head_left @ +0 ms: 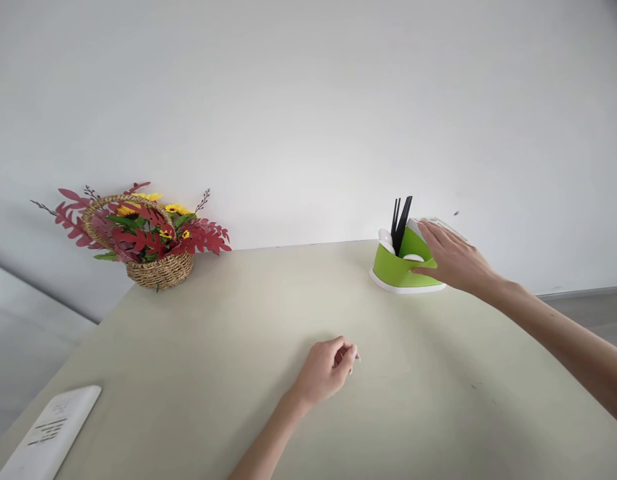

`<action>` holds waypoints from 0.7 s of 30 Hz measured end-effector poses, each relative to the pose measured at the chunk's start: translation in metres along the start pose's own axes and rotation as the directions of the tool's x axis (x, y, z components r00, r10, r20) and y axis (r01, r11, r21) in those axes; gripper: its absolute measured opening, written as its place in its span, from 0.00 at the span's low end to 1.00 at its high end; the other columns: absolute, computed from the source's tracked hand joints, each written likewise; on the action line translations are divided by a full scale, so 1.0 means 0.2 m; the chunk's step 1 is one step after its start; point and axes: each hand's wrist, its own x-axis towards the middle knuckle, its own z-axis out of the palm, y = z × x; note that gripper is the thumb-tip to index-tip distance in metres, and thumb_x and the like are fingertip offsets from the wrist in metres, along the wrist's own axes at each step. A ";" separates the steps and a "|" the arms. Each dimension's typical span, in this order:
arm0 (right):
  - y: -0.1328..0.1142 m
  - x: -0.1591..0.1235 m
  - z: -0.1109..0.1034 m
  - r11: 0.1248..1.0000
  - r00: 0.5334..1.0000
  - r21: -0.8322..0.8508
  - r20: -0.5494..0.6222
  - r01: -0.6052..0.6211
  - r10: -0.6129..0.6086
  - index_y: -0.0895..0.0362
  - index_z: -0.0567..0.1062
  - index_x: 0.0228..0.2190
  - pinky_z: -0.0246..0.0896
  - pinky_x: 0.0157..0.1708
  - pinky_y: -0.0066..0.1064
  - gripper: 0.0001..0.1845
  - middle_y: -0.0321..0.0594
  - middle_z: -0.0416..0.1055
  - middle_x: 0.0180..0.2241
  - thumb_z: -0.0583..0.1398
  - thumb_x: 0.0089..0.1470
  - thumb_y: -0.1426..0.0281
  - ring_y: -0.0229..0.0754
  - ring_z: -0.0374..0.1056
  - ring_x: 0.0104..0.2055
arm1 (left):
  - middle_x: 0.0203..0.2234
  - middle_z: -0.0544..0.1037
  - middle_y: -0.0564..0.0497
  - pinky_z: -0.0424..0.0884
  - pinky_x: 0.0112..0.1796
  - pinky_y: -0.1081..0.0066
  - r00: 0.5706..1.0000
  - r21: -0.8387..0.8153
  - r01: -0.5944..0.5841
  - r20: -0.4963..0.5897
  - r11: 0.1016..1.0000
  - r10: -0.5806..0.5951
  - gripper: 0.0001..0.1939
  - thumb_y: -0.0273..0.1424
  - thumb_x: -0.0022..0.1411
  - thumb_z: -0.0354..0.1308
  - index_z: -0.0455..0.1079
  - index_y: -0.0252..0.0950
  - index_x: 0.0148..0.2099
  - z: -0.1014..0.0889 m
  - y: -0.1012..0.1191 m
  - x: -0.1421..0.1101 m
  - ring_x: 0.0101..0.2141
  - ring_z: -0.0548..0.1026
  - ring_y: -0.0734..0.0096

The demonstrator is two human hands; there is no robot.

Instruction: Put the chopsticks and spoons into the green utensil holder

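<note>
A green cutlery holder (396, 269) with a white base stands on the table at the back right. In it are white spoons (385, 237) and black utensils (402, 227) that look like chopsticks. My right hand (451, 259) is at its right side, fingers stretched along the white back part and thumb apart in front of the green wall. Whether it presses on the holder, I cannot tell. Over the middle of the table, my left hand (323, 370) is loosely closed, fingers curled in, with nothing visible in it.
A wicker basket (161, 272) of red leaves and yellow flowers stands at the back left. A white power strip or similar flat device (53, 433) lies at the table's (213, 373) left edge. The wall (308, 133) rises directly behind the table.
</note>
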 end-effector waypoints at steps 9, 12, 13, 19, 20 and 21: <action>0.12 -0.03 0.00 0.999 0.999 0.037 -0.027 0.028 -0.027 0.58 0.44 0.74 0.59 0.65 0.54 0.50 0.54 0.52 0.72 0.60 0.62 0.54 0.63 0.49 0.73 | 0.24 0.74 0.54 0.62 0.30 0.73 1.000 0.025 -0.010 -0.007 1.000 0.011 0.20 0.44 0.74 0.48 0.72 0.37 0.37 -0.01 0.01 0.00 0.26 0.68 0.73; -0.02 -0.08 -0.04 0.994 0.991 0.104 -0.127 0.045 -0.032 0.56 0.42 0.74 0.50 0.69 0.57 0.50 0.51 0.43 0.75 0.61 0.63 0.57 0.63 0.42 0.75 | 0.25 0.74 0.54 0.62 0.30 0.73 1.000 0.021 -0.018 -0.015 1.000 0.018 0.20 0.44 0.74 0.48 0.73 0.37 0.37 -0.01 0.00 0.01 0.26 0.68 0.73; -0.09 -0.11 -0.05 0.989 0.984 0.134 -0.175 0.057 -0.033 0.55 0.42 0.74 0.48 0.70 0.57 0.50 0.50 0.41 0.75 0.62 0.63 0.59 0.62 0.40 0.75 | 0.25 0.74 0.54 0.62 0.30 0.73 1.000 0.018 -0.021 -0.018 1.000 0.022 0.20 0.44 0.74 0.48 0.73 0.37 0.37 0.00 -0.01 0.01 0.26 0.68 0.73; -0.58 -0.28 0.00 0.894 0.966 0.422 -0.255 0.152 -0.044 0.50 0.49 0.73 0.51 0.70 0.54 0.39 0.47 0.49 0.73 0.57 0.67 0.68 0.55 0.44 0.75 | 0.24 0.73 0.54 0.63 0.31 0.73 0.998 -0.014 -0.044 -0.045 0.999 0.043 0.20 0.44 0.74 0.49 0.72 0.37 0.37 0.01 -0.02 0.01 0.27 0.69 0.73; -0.65 -0.29 0.02 0.866 0.974 0.477 -0.219 0.153 -0.052 0.49 0.49 0.72 0.52 0.70 0.53 0.37 0.46 0.48 0.73 0.56 0.68 0.69 0.53 0.44 0.75 | 0.24 0.73 0.54 0.62 0.31 0.73 0.998 -0.025 -0.047 -0.052 0.999 0.046 0.20 0.44 0.74 0.48 0.72 0.37 0.38 0.01 -0.02 0.01 0.27 0.68 0.73; -0.71 -0.30 0.05 0.837 0.983 0.529 -0.174 0.144 -0.059 0.48 0.51 0.71 0.54 0.70 0.51 0.35 0.44 0.48 0.74 0.55 0.68 0.70 0.52 0.44 0.75 | 0.24 0.72 0.54 0.62 0.30 0.73 0.997 -0.037 -0.049 -0.059 0.998 0.047 0.19 0.45 0.74 0.48 0.71 0.37 0.38 0.01 -0.02 0.01 0.26 0.68 0.73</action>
